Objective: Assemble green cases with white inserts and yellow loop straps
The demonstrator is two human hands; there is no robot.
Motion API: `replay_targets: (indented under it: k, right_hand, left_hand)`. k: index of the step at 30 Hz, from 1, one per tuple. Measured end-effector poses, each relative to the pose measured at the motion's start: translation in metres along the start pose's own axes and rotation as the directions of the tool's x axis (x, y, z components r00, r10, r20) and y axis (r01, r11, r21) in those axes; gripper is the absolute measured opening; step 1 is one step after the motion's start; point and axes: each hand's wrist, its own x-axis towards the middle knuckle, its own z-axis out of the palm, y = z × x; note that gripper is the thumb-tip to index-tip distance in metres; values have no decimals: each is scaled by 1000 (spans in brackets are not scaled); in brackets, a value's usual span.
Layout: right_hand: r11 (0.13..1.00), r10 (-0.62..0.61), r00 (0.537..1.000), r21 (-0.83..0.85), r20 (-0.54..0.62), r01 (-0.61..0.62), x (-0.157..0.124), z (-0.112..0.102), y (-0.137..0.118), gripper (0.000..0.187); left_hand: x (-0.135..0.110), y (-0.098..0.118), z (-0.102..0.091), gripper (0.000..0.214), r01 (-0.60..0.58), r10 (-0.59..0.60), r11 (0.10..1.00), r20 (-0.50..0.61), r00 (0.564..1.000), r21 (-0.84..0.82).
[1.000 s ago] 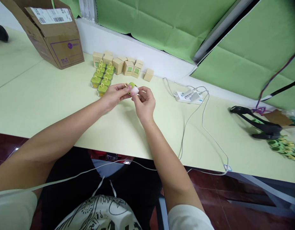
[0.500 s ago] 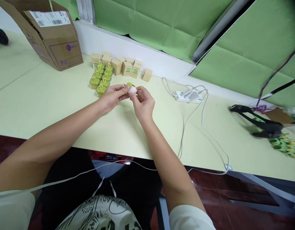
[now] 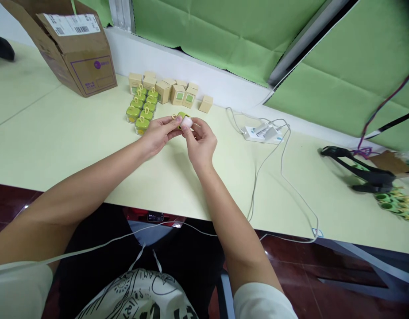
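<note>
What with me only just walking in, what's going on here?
A person's left hand holds a small green piece with a cream loop, and their right hand pinches a small rounded white piece against it; whether the two are joined is unclear. On the pale green table, small clear green-lidded containers stand in two rows, in front of tan cardboard boxes.

White piece point(image 3: 187, 122), green lids point(image 3: 133, 111), tan boxes point(image 3: 163, 92) with green squares point(image 3: 179, 95), brown carton point(image 3: 81, 45) with purple print point(image 3: 97, 65).

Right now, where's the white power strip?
In the head view, the white power strip lies right of centre on the table, near the wall; the lone small carton and right hand are to its left.
</note>
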Motion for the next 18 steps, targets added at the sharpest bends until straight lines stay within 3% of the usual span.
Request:
replay_targets:
  k: [11, 18]
  right_hand:
    - [988, -72, 996, -130, 44, 77, -2, -4, -6, 56]
    - [998, -14, 1000, -53, 9, 15, -2, -4, 1, 61]
  left_hand:
    - [0, -4, -3, 30, -4, 4, 1000, -8, 1000, 4]
    - [0, -3, -5, 35, -36, 35, 999, 46, 998, 34]
